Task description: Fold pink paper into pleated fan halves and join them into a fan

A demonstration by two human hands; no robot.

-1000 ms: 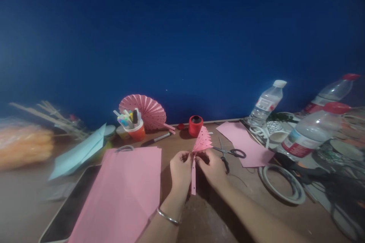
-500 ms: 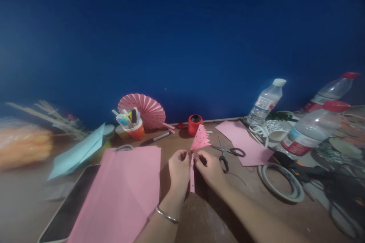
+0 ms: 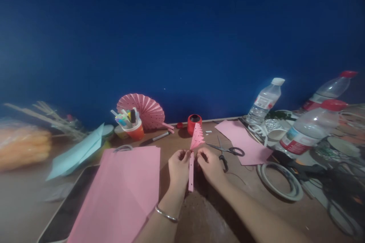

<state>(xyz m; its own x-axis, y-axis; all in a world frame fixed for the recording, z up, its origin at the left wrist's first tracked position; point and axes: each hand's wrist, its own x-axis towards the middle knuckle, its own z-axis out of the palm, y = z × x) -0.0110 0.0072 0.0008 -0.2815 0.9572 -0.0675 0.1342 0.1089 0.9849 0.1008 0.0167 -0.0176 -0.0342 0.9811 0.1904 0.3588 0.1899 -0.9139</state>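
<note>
A small pleated pink paper fan (image 3: pixel 196 137) with dark dots stands between my hands, its narrow folded handle (image 3: pixel 191 174) pointing down toward me. My left hand (image 3: pixel 179 165) is closed, thumb and finger pinching the fan at its narrow waist. Just right of that waist, my right hand (image 3: pixel 211 165) is closed with fingertips curled together; whatever they pinch is too small to make out. Black-handled scissors (image 3: pixel 228 150) lie open on the table beyond my right hand. Behind the fan stands a red round container (image 3: pixel 194 123) with a dark opening.
Pink paper sheets (image 3: pixel 122 190) and a tablet-like dark panel (image 3: pixel 71 201) lie left. Behind are a cup of markers (image 3: pixel 134 131) and a larger pink fan (image 3: pixel 142 110). To the right are cut pink paper (image 3: pixel 242 140), tape rolls (image 3: pixel 281 182) and bottles (image 3: pixel 265 100).
My right fingertips have shifted slightly right, away from the fan's waist. The fan's pleated top has turned and looks narrower. My left hand keeps its pinch.
</note>
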